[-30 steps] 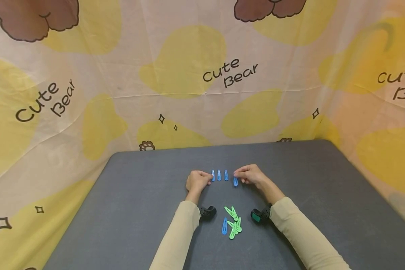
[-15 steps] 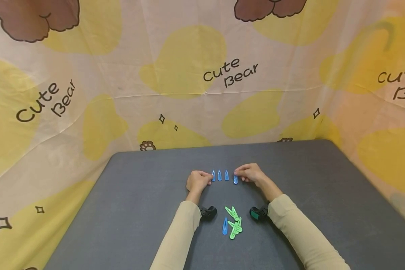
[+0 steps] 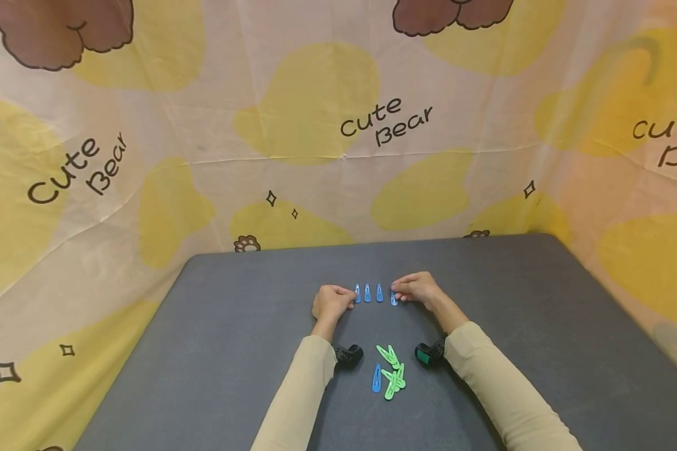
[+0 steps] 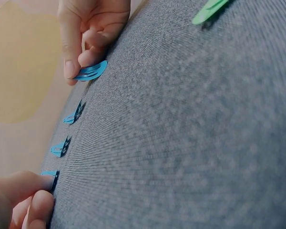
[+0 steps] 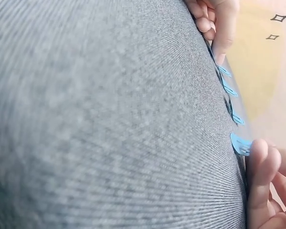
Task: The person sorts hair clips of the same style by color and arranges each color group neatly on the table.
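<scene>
Blue clips (image 3: 368, 295) lie between right hand (image 3: 419, 287), pinching one's hidden tip, and left hand (image 3: 331, 301), touching another, grip unclear.

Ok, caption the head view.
Left hand and right hand touching the outer two of four lined-up slim blue hair clips.

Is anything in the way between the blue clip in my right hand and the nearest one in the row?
Nothing visible: only gray tabletop shows between the pinched blue clip and its neighbor. The green clips lie nearer you.
</scene>
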Tool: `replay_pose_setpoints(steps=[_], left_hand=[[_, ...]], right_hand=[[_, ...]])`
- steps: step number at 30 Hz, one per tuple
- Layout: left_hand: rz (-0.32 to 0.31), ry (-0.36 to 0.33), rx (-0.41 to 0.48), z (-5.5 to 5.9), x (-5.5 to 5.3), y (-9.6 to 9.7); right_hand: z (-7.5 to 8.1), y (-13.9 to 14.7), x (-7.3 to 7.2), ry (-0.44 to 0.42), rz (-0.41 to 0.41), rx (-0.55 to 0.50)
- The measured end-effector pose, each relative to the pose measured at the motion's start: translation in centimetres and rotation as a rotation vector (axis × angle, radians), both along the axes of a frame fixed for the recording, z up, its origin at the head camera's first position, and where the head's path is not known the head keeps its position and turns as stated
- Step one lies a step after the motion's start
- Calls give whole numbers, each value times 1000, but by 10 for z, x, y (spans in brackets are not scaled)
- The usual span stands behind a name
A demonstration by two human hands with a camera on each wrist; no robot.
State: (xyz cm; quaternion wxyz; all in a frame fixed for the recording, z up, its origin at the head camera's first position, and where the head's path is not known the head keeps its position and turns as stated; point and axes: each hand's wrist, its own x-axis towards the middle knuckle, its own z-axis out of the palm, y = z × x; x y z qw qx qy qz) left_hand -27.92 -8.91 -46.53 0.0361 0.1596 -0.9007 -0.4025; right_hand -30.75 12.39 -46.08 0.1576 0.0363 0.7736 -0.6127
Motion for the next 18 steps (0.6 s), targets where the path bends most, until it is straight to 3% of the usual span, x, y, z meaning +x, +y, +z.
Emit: replay_pose_setpoints(steps=[11,18], left_hand=[[4,-4,-3,1,1,0],[4,2,1,1,1,0]], right_hand=[[1,-6,-1,35,16,-6],[-1,-8,-1,40,-11,50]])
